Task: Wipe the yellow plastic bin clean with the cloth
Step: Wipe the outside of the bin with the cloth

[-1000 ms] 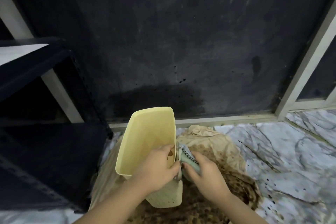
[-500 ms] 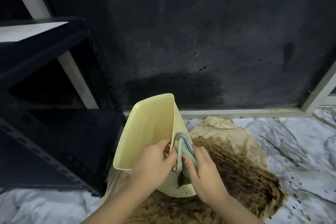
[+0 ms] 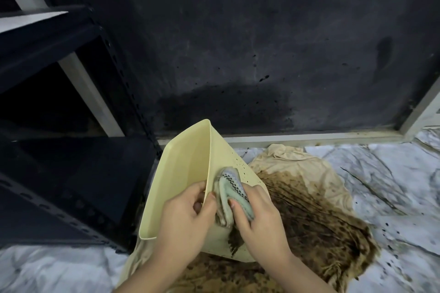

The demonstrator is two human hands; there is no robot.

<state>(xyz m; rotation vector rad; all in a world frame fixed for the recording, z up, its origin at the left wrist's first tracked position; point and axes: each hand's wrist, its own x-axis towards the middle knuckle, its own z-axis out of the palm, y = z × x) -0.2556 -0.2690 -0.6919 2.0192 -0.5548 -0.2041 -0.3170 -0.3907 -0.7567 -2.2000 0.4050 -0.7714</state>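
- Your right hand is closed around the bunched cloth, thumb on its near side, pressing it against the outer side wall of the bin.
- Your left hand pinches the bin's edge: the thumb lies on the outside just beside the cloth, and the fingers curl over the rim to the inner face.
- The cloth is pale green and grey with a checked strip, folded into several ridges between your 2 hands.
- The yellow bin is tipped with its open mouth facing left toward the dark shelf, its wall dotted with small holes above the cloth.
- A dark brown smear marks the wall just below the cloth.
- The bin's lower end rests over a stained tan sheet spread on the marbled floor.
- A black wall stands behind.
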